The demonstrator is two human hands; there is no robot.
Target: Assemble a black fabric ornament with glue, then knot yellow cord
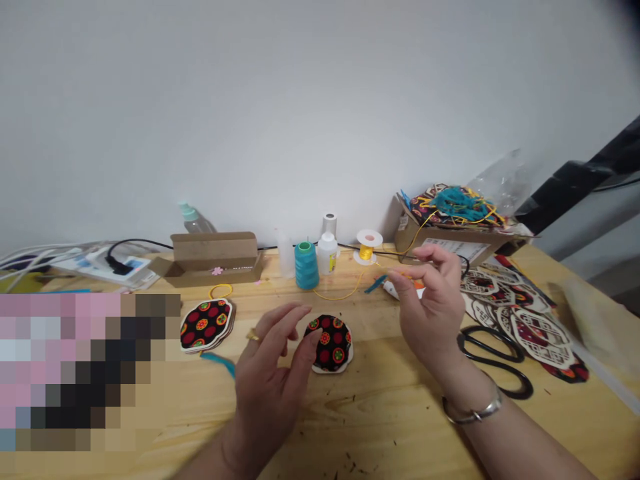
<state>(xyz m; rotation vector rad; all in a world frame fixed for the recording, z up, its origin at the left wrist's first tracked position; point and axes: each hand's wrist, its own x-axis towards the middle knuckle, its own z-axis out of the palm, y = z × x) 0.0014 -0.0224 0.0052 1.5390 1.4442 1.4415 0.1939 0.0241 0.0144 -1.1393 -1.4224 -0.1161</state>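
Note:
A rounded patch of black fabric [334,340] with red and orange flower prints lies on a pale backing on the table. My left hand [273,363] is at its left side, fingers apart, with the thumb over the patch's edge. My right hand [433,307] is raised above the table at the right. Its thumb and fingertips pinch a teal tassel [376,285], and a thin yellow cord shows at the fingers. A stack of similar patches [206,325], with a yellow loop and a teal tassel [219,362], lies left of my left hand.
Along the wall stand an open cardboard box [215,267], a teal thread cone [307,267], a white bottle [327,253] and a yellow cord spool [367,252]. Black-handled scissors [525,383] and cut-out pieces [540,337] lie right. A filled carton [450,240] stands behind.

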